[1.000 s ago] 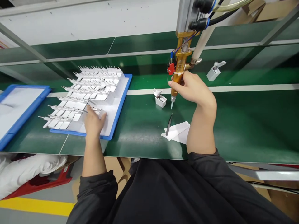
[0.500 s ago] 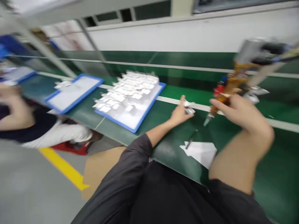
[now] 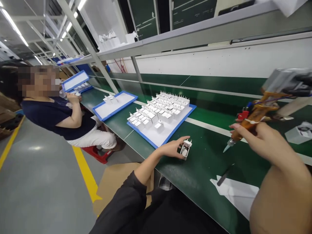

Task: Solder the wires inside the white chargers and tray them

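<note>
Between the thumb and fingers of my left hand point(image 3: 172, 148) is a small white open-topped box point(image 3: 186, 150) with parts visible inside, held just over the green bench. My right hand point(image 3: 258, 138) is wrapped round an amber glue dispenser point(image 3: 259, 112) with a pale tapered nozzle and a red piece on its side. The nozzle points down and left, apart from the box. To the left of my left hand, a blue-rimmed tray point(image 3: 168, 140) carries rows of similar white boxes point(image 3: 159, 112) with small upright stems.
A dark pen-like tool point(image 3: 225, 175) lies partly on white paper point(image 3: 240, 191) near the bench edge. Another white box point(image 3: 299, 132) stands at the right. A second blue-rimmed tray point(image 3: 122, 103) sits farther left, near a seated person point(image 3: 60, 113). A shelf point(image 3: 195, 35) runs above.
My view has swung up and left and become sharper. The white box is still in my left hand, and my right hand stays on the dispenser.
</note>
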### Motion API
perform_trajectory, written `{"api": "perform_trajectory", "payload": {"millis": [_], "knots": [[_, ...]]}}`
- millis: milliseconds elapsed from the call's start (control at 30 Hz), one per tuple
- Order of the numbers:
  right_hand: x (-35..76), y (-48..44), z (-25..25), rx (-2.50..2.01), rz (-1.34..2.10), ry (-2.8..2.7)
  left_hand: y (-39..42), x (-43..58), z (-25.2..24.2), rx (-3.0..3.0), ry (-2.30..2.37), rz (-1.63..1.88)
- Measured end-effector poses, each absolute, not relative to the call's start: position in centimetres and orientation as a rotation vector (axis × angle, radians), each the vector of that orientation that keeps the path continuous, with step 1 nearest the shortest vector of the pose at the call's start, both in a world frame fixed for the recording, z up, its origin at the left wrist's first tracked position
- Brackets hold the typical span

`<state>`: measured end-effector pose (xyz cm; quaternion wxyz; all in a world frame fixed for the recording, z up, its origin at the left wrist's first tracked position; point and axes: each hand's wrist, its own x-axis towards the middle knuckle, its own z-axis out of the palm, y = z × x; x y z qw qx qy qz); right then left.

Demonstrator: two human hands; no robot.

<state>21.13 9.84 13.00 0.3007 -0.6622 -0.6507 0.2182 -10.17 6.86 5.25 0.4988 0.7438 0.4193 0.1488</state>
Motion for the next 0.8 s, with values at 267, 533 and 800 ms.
{"api": "perform_trajectory", "payload": {"millis": [267,533,800], "knots": [[17.7,8.9,13.0,-1.584,0.796,-1.677,4.4,-6.8,3.3,1.87,1.194,0.839],[16.1,9.2,11.8,-1.298,0.9,-1.539,2.9,-6.6,0.2,1.437,1.306,1.289],[12.1,8.2,11.8,-0.918,0.959,-1.138,0.2,-5.5,-0.1,1.8,1.622,0.987]]}}
